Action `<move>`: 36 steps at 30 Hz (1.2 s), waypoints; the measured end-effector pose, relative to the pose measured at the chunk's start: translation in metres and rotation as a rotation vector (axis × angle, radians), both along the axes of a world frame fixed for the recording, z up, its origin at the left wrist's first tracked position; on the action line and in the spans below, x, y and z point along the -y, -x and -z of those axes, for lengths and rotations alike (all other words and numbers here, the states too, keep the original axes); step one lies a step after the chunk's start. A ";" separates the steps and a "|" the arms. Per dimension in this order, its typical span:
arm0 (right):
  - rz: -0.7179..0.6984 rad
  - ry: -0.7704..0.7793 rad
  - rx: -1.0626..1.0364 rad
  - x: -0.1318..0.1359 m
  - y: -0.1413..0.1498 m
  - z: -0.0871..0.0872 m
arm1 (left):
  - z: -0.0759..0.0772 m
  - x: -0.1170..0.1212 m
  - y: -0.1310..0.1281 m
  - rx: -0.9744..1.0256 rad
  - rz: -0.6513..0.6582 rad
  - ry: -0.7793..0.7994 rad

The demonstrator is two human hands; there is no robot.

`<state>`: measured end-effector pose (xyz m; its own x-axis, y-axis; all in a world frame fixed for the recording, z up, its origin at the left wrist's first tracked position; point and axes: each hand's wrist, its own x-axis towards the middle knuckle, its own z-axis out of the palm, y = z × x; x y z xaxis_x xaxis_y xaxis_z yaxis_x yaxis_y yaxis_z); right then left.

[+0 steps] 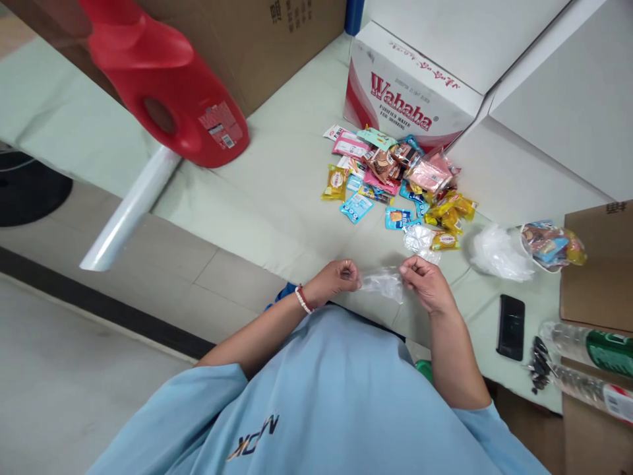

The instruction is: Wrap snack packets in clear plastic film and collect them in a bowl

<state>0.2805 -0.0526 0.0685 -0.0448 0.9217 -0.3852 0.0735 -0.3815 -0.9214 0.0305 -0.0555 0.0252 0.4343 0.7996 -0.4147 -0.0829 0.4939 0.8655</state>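
Observation:
Close to my body, a small clear plastic bag (386, 285) is stretched between my two hands. My left hand (339, 277) pinches one side of it, and my right hand (424, 280) pinches the other. Past my hands lies a heap of wrapped snacks (386, 165) in pink, brown, blue and yellow packets. A yellow-wrapped snack (445, 240) rests beside a crumpled clear bag (420, 239) just beyond my right hand. Farther right sit a bunch of clear plastic bags (500, 251) and a tub filled with snack packets (551, 243).
A white Wahaha carton (410, 92) backs the snack heap. On the left stand a red jug (173, 86) and a roll of clear film (133, 208) jutting past the table edge. A black phone (511, 328) and plastic bottles (588, 386) lie at right, near a cardboard box (601, 270).

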 end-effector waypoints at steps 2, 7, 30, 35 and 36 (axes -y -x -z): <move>0.067 -0.012 0.021 -0.004 -0.009 0.002 | -0.003 -0.003 0.005 0.054 0.049 -0.001; 0.344 -0.187 0.142 0.003 -0.012 0.003 | 0.001 -0.005 0.008 0.066 -0.037 -0.016; 0.274 -0.094 0.072 0.036 0.042 0.025 | 0.002 -0.010 0.001 0.240 -0.718 0.208; -0.002 0.063 0.189 0.047 0.022 0.031 | -0.008 -0.012 0.010 0.372 -0.629 0.242; 0.008 0.026 0.241 0.046 0.015 0.030 | -0.012 -0.011 0.012 0.386 -0.584 0.225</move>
